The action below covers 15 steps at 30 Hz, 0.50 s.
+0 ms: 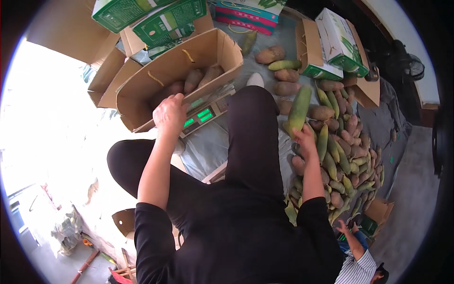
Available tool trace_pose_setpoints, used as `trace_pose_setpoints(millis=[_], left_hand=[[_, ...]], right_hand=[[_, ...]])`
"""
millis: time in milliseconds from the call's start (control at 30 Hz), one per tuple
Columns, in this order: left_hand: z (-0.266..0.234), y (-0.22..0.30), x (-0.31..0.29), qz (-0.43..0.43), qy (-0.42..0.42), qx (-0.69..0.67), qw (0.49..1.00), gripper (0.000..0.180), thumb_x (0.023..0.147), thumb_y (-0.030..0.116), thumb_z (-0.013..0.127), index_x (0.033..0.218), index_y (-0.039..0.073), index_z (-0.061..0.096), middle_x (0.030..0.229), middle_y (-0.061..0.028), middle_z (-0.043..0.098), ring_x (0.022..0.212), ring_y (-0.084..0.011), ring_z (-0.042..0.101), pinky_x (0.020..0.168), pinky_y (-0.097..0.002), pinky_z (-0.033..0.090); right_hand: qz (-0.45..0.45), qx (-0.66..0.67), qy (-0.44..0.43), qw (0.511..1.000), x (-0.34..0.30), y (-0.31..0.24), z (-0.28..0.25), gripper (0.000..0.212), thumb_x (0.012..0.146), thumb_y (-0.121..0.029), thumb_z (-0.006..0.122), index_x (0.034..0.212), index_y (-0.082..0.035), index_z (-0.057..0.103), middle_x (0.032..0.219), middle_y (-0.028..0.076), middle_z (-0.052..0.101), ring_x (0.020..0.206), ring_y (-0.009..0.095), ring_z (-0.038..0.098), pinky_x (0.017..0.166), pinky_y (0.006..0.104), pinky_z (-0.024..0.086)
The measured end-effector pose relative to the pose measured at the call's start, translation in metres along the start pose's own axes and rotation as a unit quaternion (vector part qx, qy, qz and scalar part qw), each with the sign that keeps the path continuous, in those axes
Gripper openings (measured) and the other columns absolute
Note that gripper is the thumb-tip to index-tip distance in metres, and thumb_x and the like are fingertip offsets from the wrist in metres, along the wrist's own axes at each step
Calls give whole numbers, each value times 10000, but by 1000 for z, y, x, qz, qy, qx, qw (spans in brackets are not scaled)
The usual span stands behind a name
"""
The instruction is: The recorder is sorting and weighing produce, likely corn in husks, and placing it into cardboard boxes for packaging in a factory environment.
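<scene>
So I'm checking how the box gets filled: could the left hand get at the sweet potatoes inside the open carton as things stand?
Probably yes. The left hand grips the near rim of the open carton, whose flaps are folded out, and the sweet potatoes lie uncovered just beyond it. Nothing stands between them.

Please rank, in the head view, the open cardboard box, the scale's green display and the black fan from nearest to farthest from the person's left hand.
From the left hand:
1. Open cardboard box: the hand grips its near rim.
2. Scale's green display: just right of the hand, below the box.
3. Black fan: far right edge.
</scene>
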<state>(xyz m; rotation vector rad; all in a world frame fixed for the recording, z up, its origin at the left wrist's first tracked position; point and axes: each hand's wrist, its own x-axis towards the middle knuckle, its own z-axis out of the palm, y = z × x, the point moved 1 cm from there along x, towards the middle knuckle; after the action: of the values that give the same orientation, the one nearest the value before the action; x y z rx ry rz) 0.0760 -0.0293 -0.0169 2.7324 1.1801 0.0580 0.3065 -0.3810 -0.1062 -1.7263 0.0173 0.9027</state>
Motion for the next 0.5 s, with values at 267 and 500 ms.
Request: trace_pose_setpoints(millis=[267,500], left_hand=[[1,-9,-8,16,24,-12,1000,163,736,209,658,791,92,559,795,-63,605,813,-268,607,680,-396,483],[5,-2,1,5,-5,22,1000,212,741,259,662,865,109,578,853,-80,625,794,-307,613,643,-430,480]], right_hand=[[-284,-138,-172,933,4,-175,93,474,743,-99,681,1174,11,517,1046,54,575,969,139,540,865,285,427],[-502,-310,-209,780,24,-233,193,442,747,-124,681,1152,-11,543,1043,84,588,947,161,561,817,300,454]])
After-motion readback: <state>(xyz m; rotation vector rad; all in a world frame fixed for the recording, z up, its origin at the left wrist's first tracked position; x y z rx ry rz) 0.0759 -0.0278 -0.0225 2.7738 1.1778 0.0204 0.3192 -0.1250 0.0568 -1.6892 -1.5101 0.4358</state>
